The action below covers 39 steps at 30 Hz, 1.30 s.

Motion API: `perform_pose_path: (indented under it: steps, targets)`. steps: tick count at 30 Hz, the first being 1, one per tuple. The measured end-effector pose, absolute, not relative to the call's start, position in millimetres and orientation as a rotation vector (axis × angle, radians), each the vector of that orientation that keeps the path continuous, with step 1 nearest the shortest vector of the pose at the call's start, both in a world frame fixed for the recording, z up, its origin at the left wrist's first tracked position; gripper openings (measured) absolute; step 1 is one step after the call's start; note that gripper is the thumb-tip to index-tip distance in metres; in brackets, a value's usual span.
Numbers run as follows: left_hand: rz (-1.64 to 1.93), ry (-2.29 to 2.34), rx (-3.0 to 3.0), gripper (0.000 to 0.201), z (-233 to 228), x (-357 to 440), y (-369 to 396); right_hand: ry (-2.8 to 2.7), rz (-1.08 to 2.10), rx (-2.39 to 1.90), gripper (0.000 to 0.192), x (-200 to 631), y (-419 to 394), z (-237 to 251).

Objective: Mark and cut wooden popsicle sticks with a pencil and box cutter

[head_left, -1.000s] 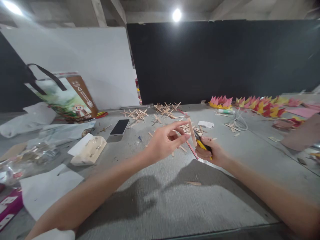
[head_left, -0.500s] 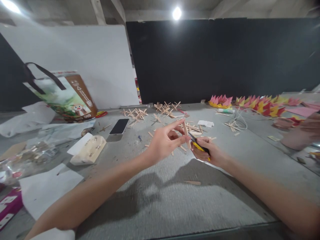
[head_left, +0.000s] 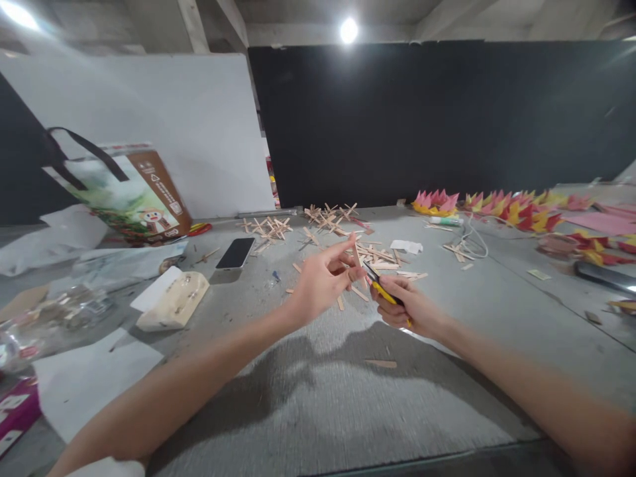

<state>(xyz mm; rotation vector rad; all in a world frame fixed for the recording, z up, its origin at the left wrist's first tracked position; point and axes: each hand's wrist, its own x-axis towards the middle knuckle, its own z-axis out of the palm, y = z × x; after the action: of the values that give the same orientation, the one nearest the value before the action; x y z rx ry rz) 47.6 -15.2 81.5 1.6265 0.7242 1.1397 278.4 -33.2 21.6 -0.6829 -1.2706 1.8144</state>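
At frame centre, my left hand [head_left: 320,281] pinches an upright wooden craft stick [head_left: 356,256], forefinger extended; my right hand [head_left: 405,306] grips a yellow utility knife [head_left: 380,285] beside it, above the bench [head_left: 348,404].

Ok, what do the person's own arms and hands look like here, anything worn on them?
Both forearms are bare right down to the wrists: no sleeves, gloves, watch or bracelets show. The left hand and the right hand carry no rings that can be made out. At the bottom left corner a bit of white fabric sits near the left upper arm, possibly a short sleeve.
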Motion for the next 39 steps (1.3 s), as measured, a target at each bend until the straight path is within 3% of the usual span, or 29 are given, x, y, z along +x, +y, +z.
perform_pose_path:
  steps: [7,16,19,23,32,39]
  targets:
    - [0.992,0.617,1.627,0.093,76,43,-5,-1.383,1.771,-0.798,0.043,293,-27,18]
    - [1.013,0.780,1.620,0.081,33,43,28,-1.509,1.483,-0.951,0.039,285,-18,13]
    - [1.042,0.874,1.594,0.069,17,43,34,-1.709,1.285,-1.003,0.047,284,-24,18]
    - [1.102,0.938,1.613,0.043,-4,44,34,-1.990,0.897,-1.096,0.046,279,-34,24]
    - [1.111,0.839,1.412,0.073,-20,48,29,-2.248,0.493,-1.189,0.047,264,-41,19]
    - [1.070,0.829,1.515,0.052,-22,47,28,-2.207,0.448,-1.258,0.047,259,-44,23]
